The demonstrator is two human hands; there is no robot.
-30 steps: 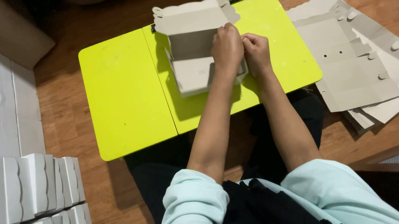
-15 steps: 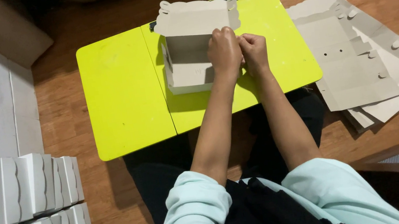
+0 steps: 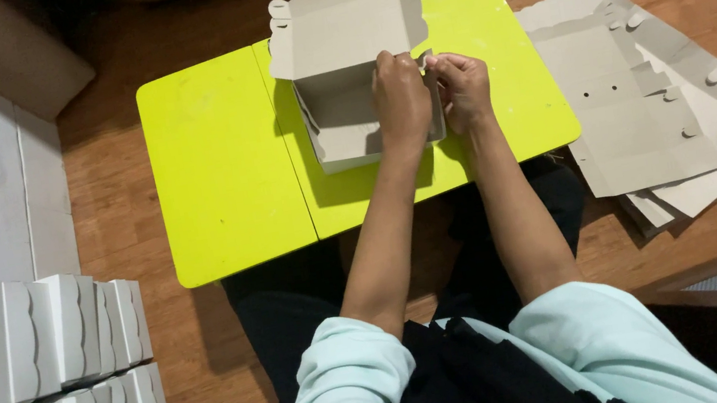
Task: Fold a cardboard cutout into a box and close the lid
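- the half-folded grey cardboard box [image 3: 342, 110] stands on the yellow-green folding table [image 3: 219, 166], lid flap up.
- left hand [image 3: 401, 101] grips its right wall (fingers curled over the edge).
- right hand [image 3: 462, 89] pinches a small tab there.
- flat box blanks [image 3: 641, 109] lie right.

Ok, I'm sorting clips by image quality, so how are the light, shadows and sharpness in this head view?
Head view: sharp throughout, no motion blur on the left hand or right hand; even indoor light; the half-folded cardboard box casts a soft shadow on the yellow-green table; the white boxes at left look bright but keep their edges; the flat cardboard sheets stay readable; top corners fall dark.
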